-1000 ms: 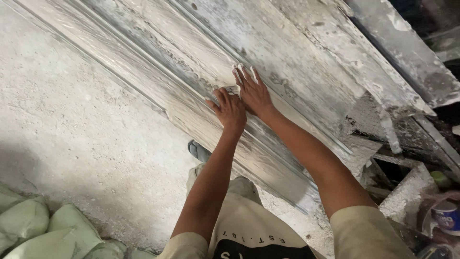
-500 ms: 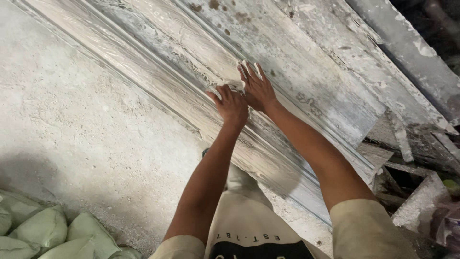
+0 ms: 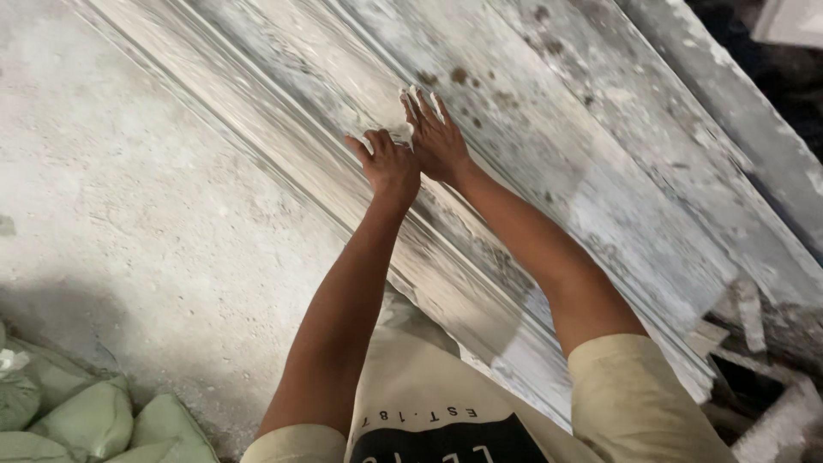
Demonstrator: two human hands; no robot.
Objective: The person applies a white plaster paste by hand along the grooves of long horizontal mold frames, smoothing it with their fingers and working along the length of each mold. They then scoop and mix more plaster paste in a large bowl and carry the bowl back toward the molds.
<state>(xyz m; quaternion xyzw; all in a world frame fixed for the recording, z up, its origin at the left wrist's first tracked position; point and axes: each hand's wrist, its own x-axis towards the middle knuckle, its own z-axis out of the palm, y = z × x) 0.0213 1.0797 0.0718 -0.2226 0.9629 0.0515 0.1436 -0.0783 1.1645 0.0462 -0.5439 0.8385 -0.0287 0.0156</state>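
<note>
A long, plaster-smeared moulding (image 3: 557, 163) with ridges and grooves runs diagonally from upper left to lower right. Both my arms reach out to it. My left hand (image 3: 390, 169) lies on one ridge with its fingers curled over a small white wad (image 3: 396, 133) of plaster-like material. Touching it on the right, my right hand (image 3: 439, 137) is pressed flat on the moulding with its whitened fingers spread. My beige shirt fills the bottom of the view.
A rough concrete floor (image 3: 129, 214) lies left of the moulding. Pale green sacks (image 3: 86, 420) are piled at the bottom left. A grey plank (image 3: 737, 111) runs along the upper right, with broken plaster pieces and rubble (image 3: 754, 317) at the lower right.
Both hands have slid together further up along the moulding, away from its near end, staying side by side. The sacks now sit lower in view.
</note>
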